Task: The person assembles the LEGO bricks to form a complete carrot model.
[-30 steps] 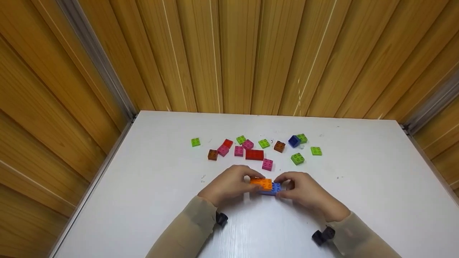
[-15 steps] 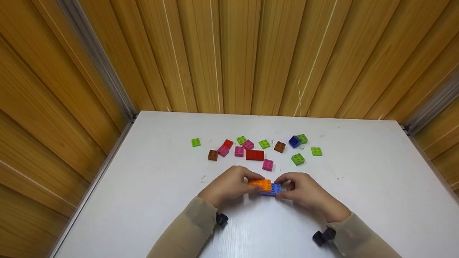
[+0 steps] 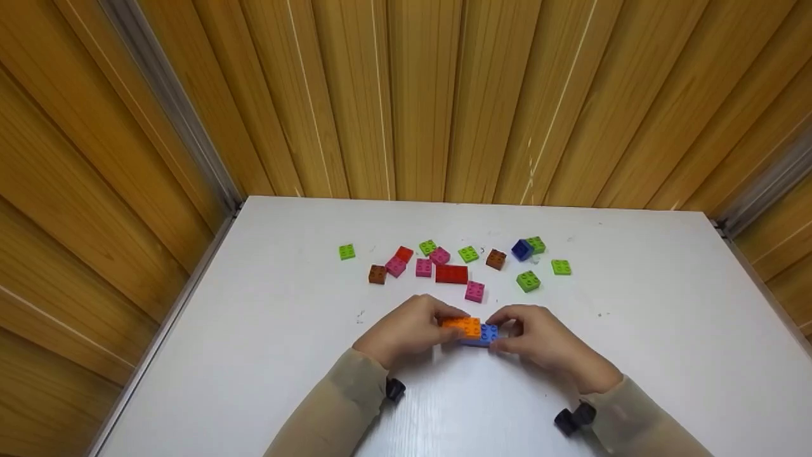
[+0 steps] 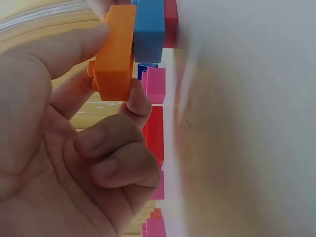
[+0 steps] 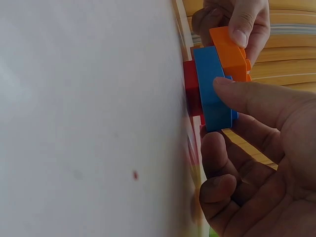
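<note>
My left hand (image 3: 412, 327) pinches an orange toy brick (image 3: 466, 327) between thumb and fingers. My right hand (image 3: 539, 333) pinches the right end of a blue brick (image 3: 488, 334). The orange brick sits on top of the blue one, offset to the left, so a few blue studs show at the right. Both wrist views show a red brick (image 5: 192, 84) under the blue brick, on the table side; the head view hides it. In the left wrist view the orange brick (image 4: 114, 57) overhangs beyond the blue brick (image 4: 149, 32). Whether their studs are fully pressed together I cannot tell.
Beyond the hands, several loose bricks lie scattered on the white table (image 3: 266, 355). Nearest is a pink brick (image 3: 474, 291), with a long red brick (image 3: 451, 274) behind it. A dark blue brick (image 3: 522, 250) lies tipped against a green one (image 3: 536, 244). Wood-patterned panels (image 3: 419, 101) stand behind.
</note>
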Demonstrator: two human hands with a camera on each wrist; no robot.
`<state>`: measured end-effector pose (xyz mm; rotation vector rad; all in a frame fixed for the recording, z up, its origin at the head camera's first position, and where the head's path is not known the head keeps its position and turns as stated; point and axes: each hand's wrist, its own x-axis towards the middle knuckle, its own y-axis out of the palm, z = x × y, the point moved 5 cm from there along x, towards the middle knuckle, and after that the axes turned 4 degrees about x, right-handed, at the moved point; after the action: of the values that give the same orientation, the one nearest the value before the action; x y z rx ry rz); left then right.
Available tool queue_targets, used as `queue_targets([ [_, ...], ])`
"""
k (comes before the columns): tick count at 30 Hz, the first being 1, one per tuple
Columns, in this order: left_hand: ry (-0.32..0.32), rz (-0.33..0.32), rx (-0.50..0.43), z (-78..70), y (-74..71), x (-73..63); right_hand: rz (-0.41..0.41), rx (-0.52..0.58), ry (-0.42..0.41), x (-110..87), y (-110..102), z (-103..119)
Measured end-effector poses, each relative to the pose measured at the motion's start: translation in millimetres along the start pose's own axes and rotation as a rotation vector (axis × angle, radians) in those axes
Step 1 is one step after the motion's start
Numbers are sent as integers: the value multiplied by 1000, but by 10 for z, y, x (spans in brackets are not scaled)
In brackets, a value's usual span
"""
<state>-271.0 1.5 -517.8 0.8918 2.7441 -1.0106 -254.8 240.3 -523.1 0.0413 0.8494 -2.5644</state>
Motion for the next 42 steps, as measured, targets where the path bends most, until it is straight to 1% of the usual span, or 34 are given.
queue_targets([
  [3,-9,5,-13,10,6,-11,4,0,5,2,13,12],
  [6,-29,4,-2,28,5,-14,16,-18,4,14,17,32],
  [8,-28,2,4,27,3,-3,25,-42,-1,27,1,51],
  [14,-26,14,-4,11,4,22,91,-149,-36,82,-108,140],
  [17,-29,21,-7,18,11,24,108,-177,-31,150,-192,194],
  [23,-40,21,7,26,3,29,58,-205,-7,410,-376,324],
  [28,-33,24,16,10,-23,29,22,-206,15,676,-429,403],
  [33,-32,23,26,-8,-29,32,-29,-216,22,950,-414,424],
  [35,-15,16,45,-19,-24,36,-38,-211,21,1048,-392,419],
  [40,23,3,96,-34,-16,46,-30,-219,16,1220,-302,435],
  [42,26,2,102,-30,-21,46,-20,-233,22,1267,-261,455],
])
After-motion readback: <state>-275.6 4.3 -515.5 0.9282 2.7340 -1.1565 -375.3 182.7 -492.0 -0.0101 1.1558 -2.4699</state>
